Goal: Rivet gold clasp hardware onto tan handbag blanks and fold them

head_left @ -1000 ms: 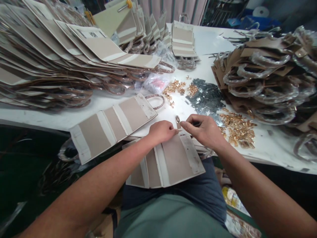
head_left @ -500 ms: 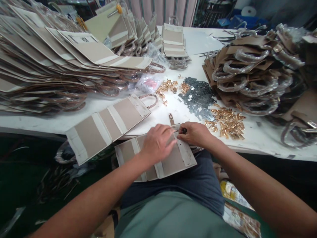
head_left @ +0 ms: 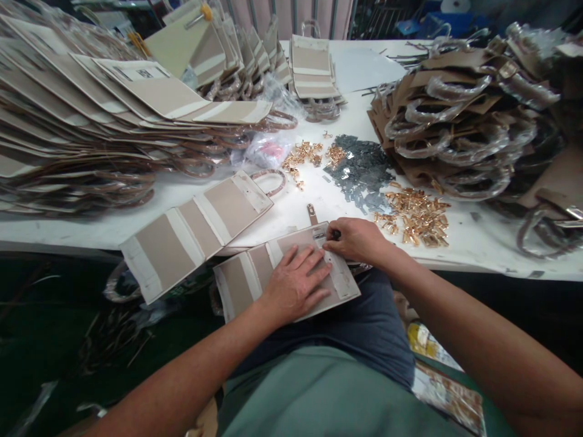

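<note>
A beige bag panel [head_left: 262, 266] with pale strips lies tilted across my lap and the table's front edge. My left hand [head_left: 296, 284] rests flat on it, fingers spread. At the panel's upper right corner my right hand [head_left: 356, 238] is closed in a pinch. A small dark object [head_left: 336, 234] shows between its fingers; its kind is mostly hidden. Beside the fingertips, a small metal plate [head_left: 319, 235] sits on the panel's end strip. A brown tab with gold hardware [head_left: 311, 212] sticks out past the panel's far edge.
Another bag panel [head_left: 191, 233] with a wrapped handle lies to the left. Gold fittings [head_left: 416, 215] and flat grey metal pieces [head_left: 357, 173] are heaped on the white table [head_left: 496, 243]. Stacked bag panels [head_left: 155, 91] rise at left, brown bags with plastic-wrapped handles [head_left: 455, 127] at right.
My left hand has lowered from raised, bent fingers near the right hand to lying flat on the panel. My right hand stays at the corner. The view has shifted slightly.
</note>
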A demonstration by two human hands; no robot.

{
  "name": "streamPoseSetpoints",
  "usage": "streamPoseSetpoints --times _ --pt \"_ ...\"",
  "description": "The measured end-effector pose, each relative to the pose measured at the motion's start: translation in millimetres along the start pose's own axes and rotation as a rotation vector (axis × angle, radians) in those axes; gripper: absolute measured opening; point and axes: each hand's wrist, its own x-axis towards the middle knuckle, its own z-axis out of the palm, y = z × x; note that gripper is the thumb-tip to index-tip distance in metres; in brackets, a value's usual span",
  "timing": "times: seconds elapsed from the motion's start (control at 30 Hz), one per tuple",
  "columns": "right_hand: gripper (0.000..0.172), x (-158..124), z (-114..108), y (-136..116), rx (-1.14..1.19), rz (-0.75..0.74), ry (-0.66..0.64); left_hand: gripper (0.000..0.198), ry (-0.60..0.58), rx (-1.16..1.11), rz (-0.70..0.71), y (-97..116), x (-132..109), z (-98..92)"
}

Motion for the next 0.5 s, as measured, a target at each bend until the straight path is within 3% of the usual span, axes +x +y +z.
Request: streamPoseSetpoints --times 0.5 --pt "0.012 2.4 1.2 2.1 -0.01 0.014 -0.018 0.044 -0.037 0.014 0.031 0.9 2.9 -0.8"
